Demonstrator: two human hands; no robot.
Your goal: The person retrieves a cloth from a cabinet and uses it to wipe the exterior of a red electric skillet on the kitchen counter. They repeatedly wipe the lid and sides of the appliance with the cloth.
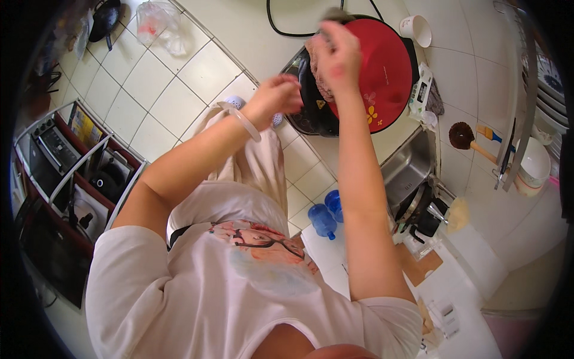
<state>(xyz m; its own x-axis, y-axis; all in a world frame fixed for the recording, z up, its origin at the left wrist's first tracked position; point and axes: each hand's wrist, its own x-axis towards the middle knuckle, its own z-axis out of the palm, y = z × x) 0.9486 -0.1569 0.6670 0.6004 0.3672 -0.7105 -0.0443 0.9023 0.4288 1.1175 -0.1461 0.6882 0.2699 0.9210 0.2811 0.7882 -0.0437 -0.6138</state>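
Observation:
A round electric griddle with a red lid [385, 58] and a black handle side [320, 117] stands on the white counter before me. Over its near left part, my right hand [341, 60] is blurred, with fingers curled on a pinkish-brown cloth [317, 74] that hangs against the handle side. A blurred grey patch shows just beyond those fingers; I cannot tell what it is. My left hand [280, 96], with a pale bangle [244, 122] on its wrist, hovers by the griddle's left edge. Its fingers are bent and blurred, so any hold or touch is unclear.
A paper cup [415, 30] and a white packet [420, 92] sit beyond the griddle. To the right are a steel sink [410, 157] and a wall rack [515, 107] with hanging brushes. Blue water bottles [322, 220] and a plastic bag [159, 24] rest on the tiled floor.

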